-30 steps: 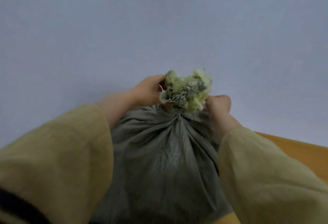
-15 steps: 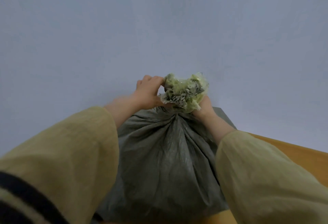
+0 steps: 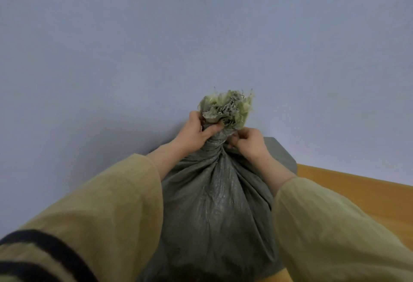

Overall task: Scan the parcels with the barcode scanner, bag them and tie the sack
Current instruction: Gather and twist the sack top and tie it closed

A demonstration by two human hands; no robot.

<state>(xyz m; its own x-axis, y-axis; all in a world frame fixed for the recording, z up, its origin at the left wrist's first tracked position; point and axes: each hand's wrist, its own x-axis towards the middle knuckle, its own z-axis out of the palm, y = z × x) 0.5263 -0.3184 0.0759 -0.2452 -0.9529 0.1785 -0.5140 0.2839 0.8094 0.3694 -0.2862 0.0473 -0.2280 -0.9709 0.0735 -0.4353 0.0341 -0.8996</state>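
Surface: wooden table (image 3: 357, 194), warm orange-tan, bare part visible only at right and lower right. Far edge runs diagonally against a plain pale blue-grey wall (image 3: 156, 47) filling the whole upper field. No seams, fixtures or marks seen on the wall. Even, soft lighting; faint shadow behind the sack.

Writing: none legible anywhere. No brand, label or print readable on sack fabric, sleeves or table.

Task item: grey-green woven sack (image 3: 214, 210), filled, standing upright on the table at centre, close to the wall. Fabric gathered into deep vertical pleats converging on a twisted neck (image 3: 215, 145). Above the neck, frayed mouth of the sack (image 3: 225, 107) flares out, pale yellow-green lining showing among loose threads. Flat grey corner of the sack juts out behind the right wrist. Contents hidden.

Left hand (image 3: 196, 132): wrapped around the neck just under the frayed mouth, thumb across the front, clamped on the fabric.
Right hand (image 3: 248, 143): fist-like, fingers curled, pressed against the right side of the neck slightly lower than the left; pinching at the neck, whether on fabric or a tie cannot be told.

Hands close together, either side of the neck, not touching each other.

Sleeves: loose khaki-tan; left sleeve (image 3: 93, 219) carries dark stripes near the lower left corner; right sleeve (image 3: 330, 232) plain.
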